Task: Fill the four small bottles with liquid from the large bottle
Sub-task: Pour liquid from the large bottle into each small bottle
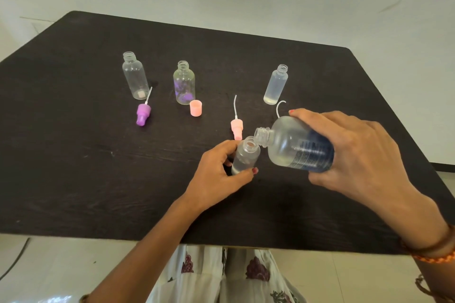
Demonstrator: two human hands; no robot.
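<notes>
Near the frame's centre, a small bottle [245, 156] is gripped by the left hand [221, 172] while the large bottle [296, 146] is tipped over it by the right hand [354, 152]. Upper right, one bottle [275, 85] is barely filled; two upper-left bottles [135, 76] look empty.

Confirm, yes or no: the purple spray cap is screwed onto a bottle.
No, the purple spray cap lies loose on the table.

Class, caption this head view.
Right hand tips large bottle over small bottle held by left hand.
</notes>
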